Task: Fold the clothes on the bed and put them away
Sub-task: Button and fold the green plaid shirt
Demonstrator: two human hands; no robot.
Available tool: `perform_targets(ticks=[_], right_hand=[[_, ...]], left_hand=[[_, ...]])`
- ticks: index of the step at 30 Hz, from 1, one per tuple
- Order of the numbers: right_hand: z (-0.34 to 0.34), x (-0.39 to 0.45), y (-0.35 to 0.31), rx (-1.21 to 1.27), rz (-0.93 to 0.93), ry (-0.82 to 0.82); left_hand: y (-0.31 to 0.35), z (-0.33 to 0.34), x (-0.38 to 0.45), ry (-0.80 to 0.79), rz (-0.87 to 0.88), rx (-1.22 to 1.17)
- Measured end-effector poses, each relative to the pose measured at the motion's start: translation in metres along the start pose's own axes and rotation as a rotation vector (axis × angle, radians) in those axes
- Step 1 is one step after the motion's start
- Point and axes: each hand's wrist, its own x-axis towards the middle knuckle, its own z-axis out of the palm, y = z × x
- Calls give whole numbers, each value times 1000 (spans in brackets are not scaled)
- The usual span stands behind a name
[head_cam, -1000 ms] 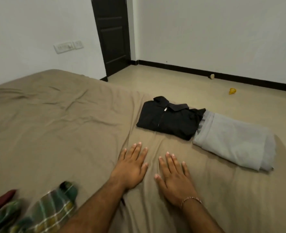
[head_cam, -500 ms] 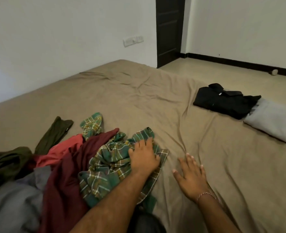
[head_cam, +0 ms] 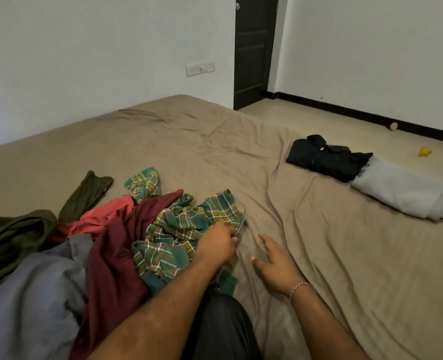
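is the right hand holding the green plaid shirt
No, the right hand hovers open over the bed sheet; the left hand grips the green plaid shirt.

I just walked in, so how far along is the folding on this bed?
Done: a black shirt and grey garment lie folded. In hand: the left hand grips the plaid shirt; the right hand is open. Left: maroon, red, olive and blue-grey clothes, unfolded. Nothing is put away.

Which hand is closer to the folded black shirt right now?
Right. The right hand lies open on the sheet, nearer the black shirt; the left hand grips the plaid shirt, farther away.
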Motion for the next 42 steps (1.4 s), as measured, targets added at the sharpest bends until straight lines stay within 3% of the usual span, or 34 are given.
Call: perform_targets(ticks=[2,4,6,8,11,14,18,21,23,26,28,33,37,39,42], right_hand=[[-11,2,-9,131,-95,106],[-30,7,-24,46,-239,167],[-51,9,-44,-54,-343,148],[-70,6,-66,128,-382,75],[-89,-7,-107,518,-374,-36],[-105,-21,-142,716,-382,-129],[-139,-36,-186,877,-444,76],[-173,-49,-220,832,-494,284],[-194,-54,-239,766,-501,408],[-227,-61,-252,687,-463,632],[-248,-66,-248,656,-429,738],[-289,-87,-223,578,-396,946],[-322,-106,-217,511,-402,1038],[-336,-117,-218,436,-411,1039],[-361,-138,-217,309,-422,891]], left_hand=[[5,-23,5,-87,107,-269],[12,-52,9,-152,224,-441],[20,-85,10,-223,331,-617],[29,-119,12,-285,408,-717],[47,-168,11,-305,489,-777],[64,-210,14,-326,558,-765],[100,-267,8,-200,650,-610],[121,-307,10,-106,688,-593],[126,-326,17,-85,680,-414],[126,-336,29,-96,518,15],[120,-334,31,-100,415,89],[97,-341,34,10,282,-86],[119,-358,28,181,334,-361],[138,-370,25,275,371,-476],[156,-392,26,303,424,-612]])
